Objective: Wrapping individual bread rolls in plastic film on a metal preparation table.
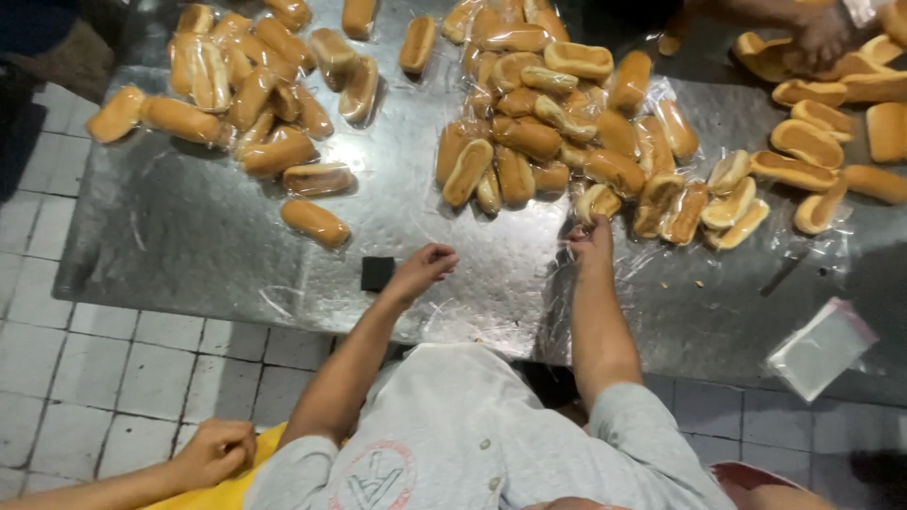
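A: Our right grip is pinched on a clear plastic wrapper w/ a golden oblong bun just beyond.

B: Our left grip, loosely curled & holding nothing, rests on the dull steel counter beside a small black square block.

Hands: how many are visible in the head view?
4. The person's left hand is beside a black square; the right hand is at a wrapped bun; another person's hand is bottom left; a fourth hand is top right, among unwrapped buns.
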